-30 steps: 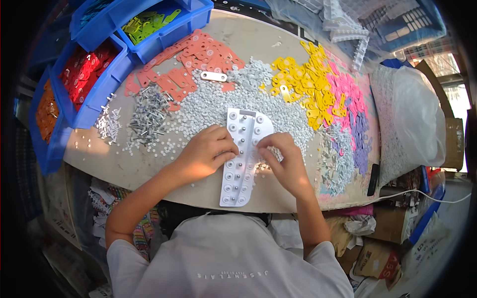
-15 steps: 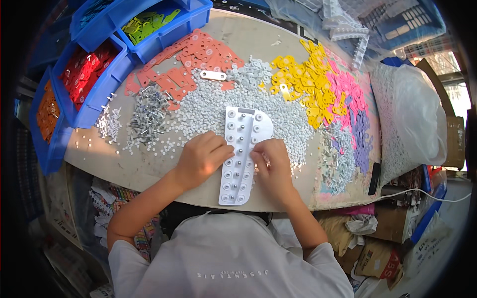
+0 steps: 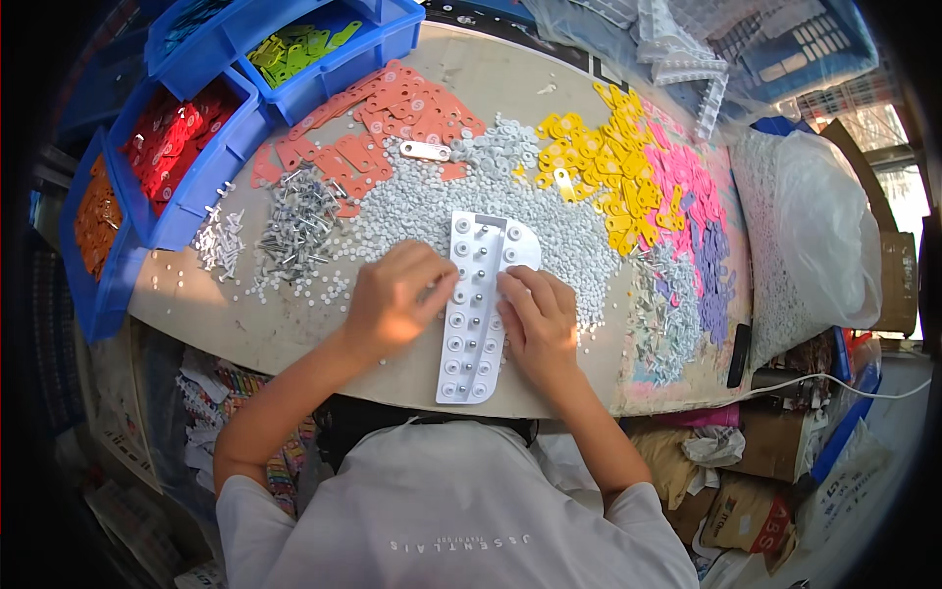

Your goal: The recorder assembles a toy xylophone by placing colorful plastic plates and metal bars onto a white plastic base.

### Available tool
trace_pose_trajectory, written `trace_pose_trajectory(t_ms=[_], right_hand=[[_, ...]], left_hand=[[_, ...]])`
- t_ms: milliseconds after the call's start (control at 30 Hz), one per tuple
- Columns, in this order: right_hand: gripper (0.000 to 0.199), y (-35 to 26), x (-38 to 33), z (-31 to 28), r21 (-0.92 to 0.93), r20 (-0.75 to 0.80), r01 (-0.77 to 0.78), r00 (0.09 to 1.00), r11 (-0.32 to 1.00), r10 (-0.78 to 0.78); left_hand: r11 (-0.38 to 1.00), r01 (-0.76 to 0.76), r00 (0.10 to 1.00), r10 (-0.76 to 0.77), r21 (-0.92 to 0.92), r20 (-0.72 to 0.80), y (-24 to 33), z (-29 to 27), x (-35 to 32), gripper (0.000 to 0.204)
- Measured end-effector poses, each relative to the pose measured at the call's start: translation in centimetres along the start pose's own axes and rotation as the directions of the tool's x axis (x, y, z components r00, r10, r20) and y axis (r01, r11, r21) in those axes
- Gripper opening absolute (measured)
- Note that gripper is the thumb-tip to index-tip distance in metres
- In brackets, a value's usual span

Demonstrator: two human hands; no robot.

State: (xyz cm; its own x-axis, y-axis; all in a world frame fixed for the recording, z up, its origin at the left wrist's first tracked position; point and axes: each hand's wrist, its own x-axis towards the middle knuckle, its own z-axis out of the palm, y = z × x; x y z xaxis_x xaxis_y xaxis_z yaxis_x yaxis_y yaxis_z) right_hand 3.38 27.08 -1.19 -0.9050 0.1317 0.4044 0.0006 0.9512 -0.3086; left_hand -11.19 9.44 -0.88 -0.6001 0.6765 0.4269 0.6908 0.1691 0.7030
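The fingertips of both hands are bent down onto the white jig [image 3: 476,309], so what, if anything, they pinch is hidden; the small white pieces around it are too tiny to make out singly. The left hand [image 3: 392,299] lies curled against the jig's left edge, fingers touching it near the middle rows, and the right hand [image 3: 538,319] rests on its right edge, fingers folded — whether either grips anything cannot be told. The jig is a long white plate with rows of round sockets, lying lengthwise toward the person at the near edge of the counter [image 3: 186,294], its far end rounded on the right. The counter is a pale, worn board bent by the lens. Beyond the jig spreads a white heap [image 3: 442,211], with a metal tag [image 3: 424,150] on its far side. Left of the jig lie screws [image 3: 299,226]; beyond them orange tags [image 3: 392,108]. Right of the jig sit yellow tags [image 3: 599,162], then pink tags [image 3: 687,187] and purple ones — partly cut by a white bag [image 3: 814,236]. Far left of the jig, blue bins [image 3: 211,177] hold red, orange and green tags. Cartons crowd the floor to the right.
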Motion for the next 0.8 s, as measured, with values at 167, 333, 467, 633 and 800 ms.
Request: trace_pose_trajectory(t_ms=[167, 333, 467, 633, 800], right_hand=[[0.042, 0.1, -0.2, 0.1, -0.079, 0.021, 0.082, 0.997, 0.994, -0.08], [0.042, 0.0, -0.5, 0.3, -0.047, 0.008, 0.039, 0.999, 0.998, -0.038], [0.037, -0.2, 0.2, -0.6, 0.047, 0.012, 0.002, 1.0, 0.999, -0.003], [0.018, 3.0, 3.7, -1.4, 0.194, -0.172, -0.164, 0.965, 0.967, 0.199], [0.014, 8.0, 9.4, 0.7, 0.034, -0.193, -0.126, 0.973, 0.991, 0.13]], left_hand=[[0.983, 0.061, 0.995, -0.045, 0.176, -0.091, -2.6, -1.2, 4.8, 0.011], [0.989, 0.011, 0.998, -0.001, 0.147, -0.063, -7.4, 0.7, 9.2, 0.012], [0.962, -0.143, 0.99, 0.142, 0.233, 0.024, -9.0, 2.0, 11.0, 0.013], [0.926, -0.167, 0.985, 0.143, 0.339, 0.093, -9.9, 3.0, 11.5, 0.01], [0.877, -0.191, 0.98, 0.148, 0.441, 0.131, -10.0, 3.2, 11.4, 0.007]])
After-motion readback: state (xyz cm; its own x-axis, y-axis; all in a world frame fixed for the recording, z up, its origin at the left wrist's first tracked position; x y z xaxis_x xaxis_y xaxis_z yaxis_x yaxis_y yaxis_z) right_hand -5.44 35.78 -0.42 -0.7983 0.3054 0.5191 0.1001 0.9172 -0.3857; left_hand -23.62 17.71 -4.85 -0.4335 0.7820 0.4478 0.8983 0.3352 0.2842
